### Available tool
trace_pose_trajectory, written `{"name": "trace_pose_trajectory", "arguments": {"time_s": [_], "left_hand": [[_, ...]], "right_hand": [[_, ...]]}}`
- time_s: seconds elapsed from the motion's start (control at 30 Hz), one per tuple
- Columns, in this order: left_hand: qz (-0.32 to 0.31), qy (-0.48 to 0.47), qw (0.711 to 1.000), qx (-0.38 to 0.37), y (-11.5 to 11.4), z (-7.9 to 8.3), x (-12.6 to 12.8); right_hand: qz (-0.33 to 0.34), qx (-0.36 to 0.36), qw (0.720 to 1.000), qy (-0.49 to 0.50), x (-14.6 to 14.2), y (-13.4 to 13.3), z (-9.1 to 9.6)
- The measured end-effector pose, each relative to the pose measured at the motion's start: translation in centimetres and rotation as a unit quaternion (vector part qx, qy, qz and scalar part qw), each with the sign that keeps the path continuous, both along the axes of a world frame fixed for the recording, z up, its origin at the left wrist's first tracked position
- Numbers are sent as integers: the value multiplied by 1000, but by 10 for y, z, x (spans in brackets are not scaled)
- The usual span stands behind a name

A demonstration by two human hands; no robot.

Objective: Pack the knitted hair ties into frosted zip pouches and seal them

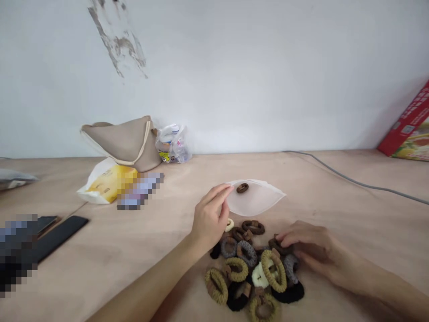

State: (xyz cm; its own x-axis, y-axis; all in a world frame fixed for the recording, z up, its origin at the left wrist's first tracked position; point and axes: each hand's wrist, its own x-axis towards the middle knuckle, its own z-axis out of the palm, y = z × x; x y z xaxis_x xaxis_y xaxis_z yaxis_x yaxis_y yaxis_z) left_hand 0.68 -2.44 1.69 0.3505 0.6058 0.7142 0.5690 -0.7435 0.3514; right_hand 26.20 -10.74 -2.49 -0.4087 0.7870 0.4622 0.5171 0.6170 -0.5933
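My left hand [211, 217] has its fingers closed on the left edge of a translucent white pouch [256, 201]. A small brown hair tie [242, 188] shows at that pouch, near my fingertips; whether it lies inside or on top I cannot tell. Below is a loose pile of braided hair ties in khaki [216, 286], grey [247, 253], cream [259, 275], black [237, 303] and brown. At the pile's right side, my right hand [313, 248] grips a dark brown hair tie [279, 246] with its fingertips; the thumb is partly hidden.
A taupe bag [124, 138] leans by the wall, beside a clear plastic bag [174, 143] of items. A yellow and white packet [107, 181] lies in front. Dark flat objects [63, 237] are at left. A grey cable [355, 181] and red box [412, 125] are at right.
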Motion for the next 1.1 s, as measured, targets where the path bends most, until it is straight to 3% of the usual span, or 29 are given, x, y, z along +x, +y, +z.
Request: {"name": "trace_pose_trajectory", "arguments": {"time_s": [0.17, 0.3, 0.43, 0.53, 0.7, 0.87, 1.0, 1.1], "left_hand": [[-2, -7, 1000, -1, 0, -1, 0], [-10, -12, 1000, 3, 0, -2, 1], [-16, -16, 1000, 13, -2, -2, 1], [-9, -14, 1000, 17, -2, -2, 1], [-3, -13, 1000, 24, 0, -3, 2], [6, -12, 999, 35, 1, -4, 2], [16, -14, 999, 38, 1, -4, 1], [14, -19, 999, 36, 1, -4, 1]], "right_hand": [[-38, 26, 998, -50, -1, 5, -2], [-103, 157, 982, -21, -6, 0, 13], [-57, 249, 963, -90, -15, 6, 28], [-49, 249, 957, -142, -24, 17, 31], [13, 177, 966, -186, -35, 26, 25], [8, 150, 969, -196, -41, 34, 18], [17, 176, 965, -194, -40, 30, 24], [13, 258, 953, -158, -34, 22, 30]]}}
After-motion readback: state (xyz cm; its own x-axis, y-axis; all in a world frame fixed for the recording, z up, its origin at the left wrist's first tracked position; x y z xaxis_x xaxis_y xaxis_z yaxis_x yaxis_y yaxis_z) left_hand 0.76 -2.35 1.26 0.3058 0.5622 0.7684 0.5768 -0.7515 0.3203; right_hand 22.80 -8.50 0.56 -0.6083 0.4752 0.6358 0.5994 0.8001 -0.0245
